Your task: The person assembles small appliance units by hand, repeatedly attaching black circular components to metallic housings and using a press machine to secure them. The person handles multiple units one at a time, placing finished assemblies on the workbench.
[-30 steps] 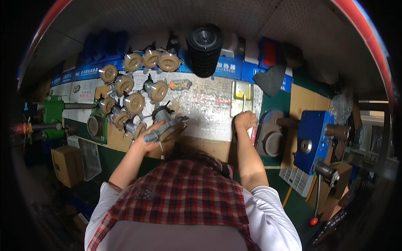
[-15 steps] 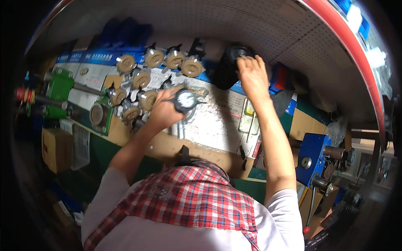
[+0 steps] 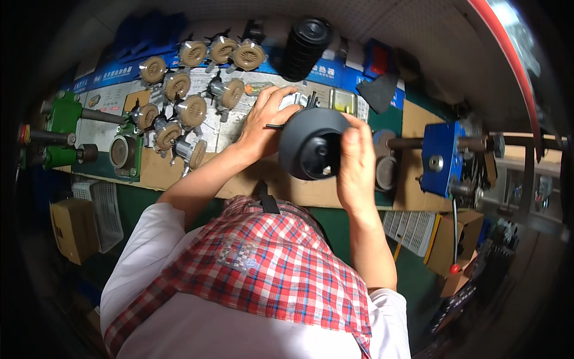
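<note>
My right hand [image 3: 359, 164] is closed on the right edge of a black round plastic cover [image 3: 290, 143], a wide bowl-like piece with a recessed middle, tilted toward me. Just behind and left of it, my left hand [image 3: 266, 122] wraps round a silver metal motor unit [image 3: 293, 100] with thin dark prongs. The cover sits against this unit, and where they meet is hidden. At the back stands a stack of like black covers [image 3: 306, 48]. To the left are several metal units with tan finned wheels, one of them a nearby unit [image 3: 228, 93].
A green bench press [image 3: 63, 125] stands at the left and a blue lever press [image 3: 441, 160] at the right. Behind the cover lies a clear tray [image 3: 342, 102] with something yellow. A white basket [image 3: 107, 215] and a cardboard box [image 3: 73, 230] sit lower left.
My right hand has come from the black stack toward me, bringing one cover to the motor unit. My left hand has shifted right with the unit. The whole view has shifted.
</note>
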The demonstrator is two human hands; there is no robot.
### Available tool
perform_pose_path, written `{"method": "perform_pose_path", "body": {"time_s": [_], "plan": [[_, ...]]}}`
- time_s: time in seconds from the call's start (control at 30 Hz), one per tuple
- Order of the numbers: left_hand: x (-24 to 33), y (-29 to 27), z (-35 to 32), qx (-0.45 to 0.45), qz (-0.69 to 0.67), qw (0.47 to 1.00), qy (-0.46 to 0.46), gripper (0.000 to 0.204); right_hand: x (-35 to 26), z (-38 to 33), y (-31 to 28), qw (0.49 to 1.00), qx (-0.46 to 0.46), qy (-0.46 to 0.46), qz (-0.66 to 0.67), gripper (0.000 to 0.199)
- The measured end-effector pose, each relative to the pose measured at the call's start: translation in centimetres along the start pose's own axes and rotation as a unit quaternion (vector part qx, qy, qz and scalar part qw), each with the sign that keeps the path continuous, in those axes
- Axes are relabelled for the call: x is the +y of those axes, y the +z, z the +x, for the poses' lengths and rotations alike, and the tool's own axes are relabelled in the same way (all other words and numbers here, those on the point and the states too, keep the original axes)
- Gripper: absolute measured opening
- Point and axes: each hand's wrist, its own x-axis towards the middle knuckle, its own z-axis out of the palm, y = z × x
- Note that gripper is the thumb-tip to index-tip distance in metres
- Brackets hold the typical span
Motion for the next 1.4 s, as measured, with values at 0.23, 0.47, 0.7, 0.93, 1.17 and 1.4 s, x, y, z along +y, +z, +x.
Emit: {"method": "perform_pose_path", "body": {"time_s": [0.23, 0.47, 0.7, 0.93, 1.17, 1.4], "plan": [[6.1, 2.9, -2.7, -0.032, -0.072, 0.997, -0.022, 0.051, 2.1, -3.4, -3.9, 0.99, 0.027, -0.028, -0.135, 0.046], [12.4, 8.9, -4.8, -0.075, -0.029, 0.995, -0.052, 0.053, 4.7, -6.8, -11.7, 0.995, 0.025, -0.01, -0.1, 0.048], [15.7, 17.5, -6.7, -0.137, -0.028, 0.984, -0.11, 0.064, 9.8, -8.0, -19.0, 0.993, 0.035, 0.012, -0.109, 0.05], [17.8, 29.6, -6.2, -0.484, -0.106, 0.825, -0.271, 0.057, 22.9, -3.1, -30.5, 0.889, -0.009, 0.457, 0.009, 0.06], [21.1, 34.7, -0.6, -0.306, 0.004, 0.933, -0.191, 0.059, 22.4, -0.5, -36.1, 0.967, 0.115, 0.229, -0.004, 0.029], [17.4, 40.1, 0.5, -0.144, -0.089, 0.979, -0.113, 0.089, 26.6, 1.2, -36.4, 0.961, 0.167, -0.077, -0.204, 0.046]]}}
